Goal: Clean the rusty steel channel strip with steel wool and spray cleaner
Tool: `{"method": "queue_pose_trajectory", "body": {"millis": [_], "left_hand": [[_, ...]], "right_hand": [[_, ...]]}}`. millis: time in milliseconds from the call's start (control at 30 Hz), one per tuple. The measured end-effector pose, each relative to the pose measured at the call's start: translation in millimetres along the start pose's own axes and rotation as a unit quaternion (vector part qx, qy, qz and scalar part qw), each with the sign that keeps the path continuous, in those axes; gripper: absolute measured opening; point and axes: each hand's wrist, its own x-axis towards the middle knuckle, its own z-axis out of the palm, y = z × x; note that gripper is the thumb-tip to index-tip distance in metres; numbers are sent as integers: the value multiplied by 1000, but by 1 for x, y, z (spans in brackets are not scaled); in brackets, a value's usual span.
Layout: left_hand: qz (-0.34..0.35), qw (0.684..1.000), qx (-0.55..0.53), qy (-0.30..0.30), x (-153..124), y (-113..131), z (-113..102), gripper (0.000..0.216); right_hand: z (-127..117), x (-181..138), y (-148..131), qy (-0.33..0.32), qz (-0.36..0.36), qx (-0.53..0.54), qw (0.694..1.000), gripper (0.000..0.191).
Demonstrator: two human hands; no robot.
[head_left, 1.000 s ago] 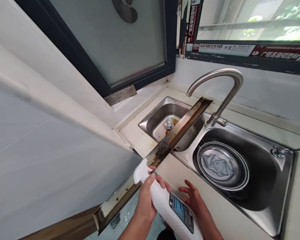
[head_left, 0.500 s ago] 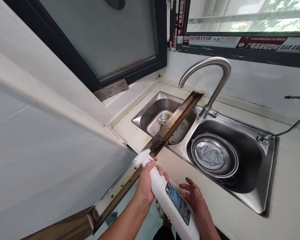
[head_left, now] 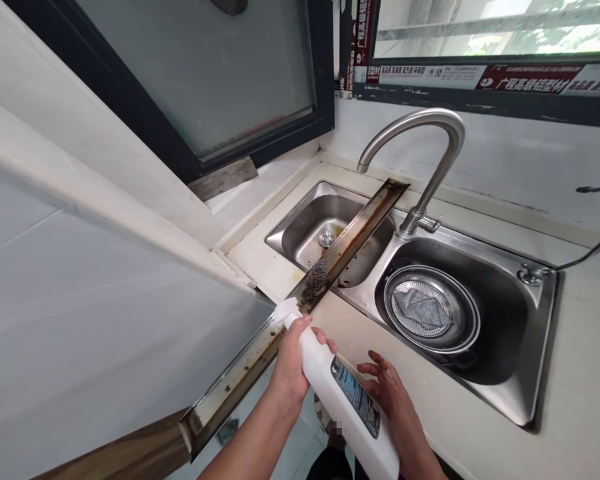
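A white spray bottle with a dark label is gripped near its neck by my left hand, its nozzle pointing away from me. My right hand is beside the bottle's lower body with fingers apart; whether it touches the bottle is hard to see. Under the nozzle runs a long, greasy metal trough, spotted with brown residue, lying across the left sink basin and reaching down toward the lower left. On the trough, just beyond the nozzle, rests a dark steel wool scrubber.
The left basin has brown grime around its drain. In the right basin are a round metal strainer and a grey cloth. A curved faucet rises between them. A dark-framed window sash hangs at the upper left.
The view has shifted very slightly. My left hand still holds the spray bottle over the trough, and the scrubber stays where it was.
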Motion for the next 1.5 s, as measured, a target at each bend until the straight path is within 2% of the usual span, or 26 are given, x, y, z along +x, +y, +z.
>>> {"method": "queue_pose_trajectory", "body": {"millis": [333, 500, 667, 867, 1067, 1333, 1400, 1500], "left_hand": [[-11, 1000, -16, 3, 11, 0, 0, 26], [-11, 999, -24, 26, 7, 0, 0, 27], [-3, 1000, -23, 6, 7, 3, 0, 29], [-12, 999, -34, 21, 12, 3, 2, 31], [-52, 998, -31, 27, 11, -1, -4, 31], [-33, 998, -48, 27, 11, 1, -1, 30], [-29, 998, -48, 17, 11, 0, 0, 31], [-14, 998, -43, -31, 9, -2, -1, 29]], "right_hand": [[0, 2, -3, 20, 5, -3, 1000, 70], [-1, 8, -2, 12, 8, -13, 1000, 74], [1, 5, 0, 17, 0, -40, 999, 69], [-6, 11, -6, -6, 24, -54, 998, 76], [-8, 7, -9, -5, 15, -70, 997, 71], [-9, 3, -11, -9, 13, -108, 994, 73], [-8, 0, -13, 0, 1, -118, 993, 69], [-7, -5, -17, 4, -12, -131, 991, 65]]}}
